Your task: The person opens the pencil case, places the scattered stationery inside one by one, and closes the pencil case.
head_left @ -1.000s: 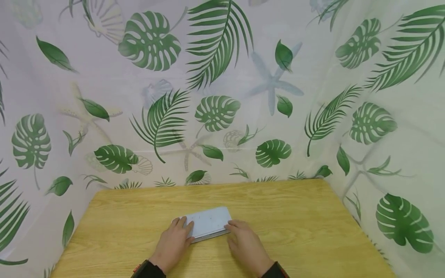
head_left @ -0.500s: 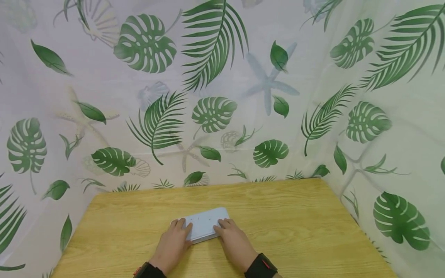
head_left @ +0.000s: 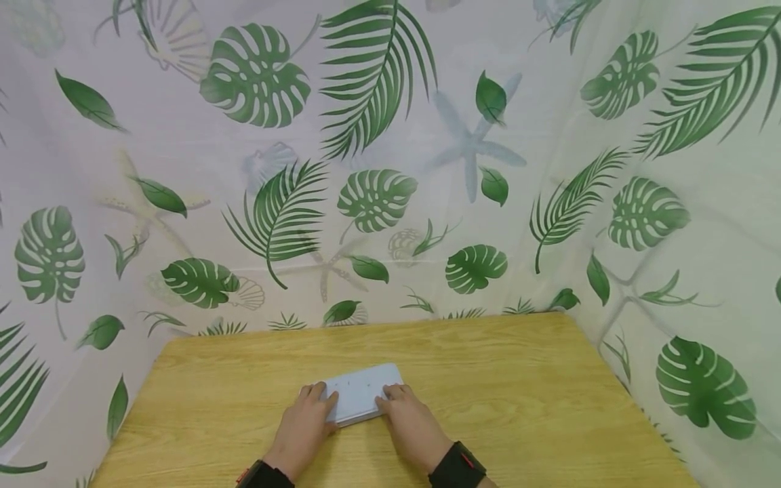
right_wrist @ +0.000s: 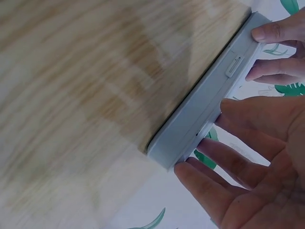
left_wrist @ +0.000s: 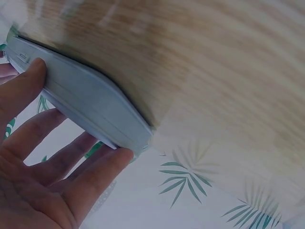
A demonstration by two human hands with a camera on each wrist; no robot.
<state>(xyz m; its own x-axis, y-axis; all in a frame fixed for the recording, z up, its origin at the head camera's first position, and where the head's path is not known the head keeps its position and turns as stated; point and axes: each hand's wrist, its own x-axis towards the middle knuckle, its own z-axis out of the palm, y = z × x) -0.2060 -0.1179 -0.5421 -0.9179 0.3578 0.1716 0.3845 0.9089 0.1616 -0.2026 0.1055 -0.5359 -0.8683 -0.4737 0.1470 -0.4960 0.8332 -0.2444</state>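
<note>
A flat pale-blue case (head_left: pixel 360 394) with rounded corners lies on the wooden table in the head view. A small catch (right_wrist: pixel 234 66) shows on its front side. My left hand (head_left: pixel 305 423) grips the left end. Its thumb presses the front side in the left wrist view, while other fingers reach over the top and the end. My right hand (head_left: pixel 411 423) rests on the right part of the lid, fingertips along the upper edge, thumb at the front edge. The lid sits down on the base. What the case holds is hidden.
The wooden table (head_left: pixel 512 379) extends around the case. White cloth (head_left: pixel 421 163) printed with leaves and shells hangs behind it and at both sides. Each wrist wears a black band (head_left: pixel 457 466).
My right hand has moved left from the case's right front corner onto the lid. The dark gap along the front has narrowed. My left hand has hardly moved.
</note>
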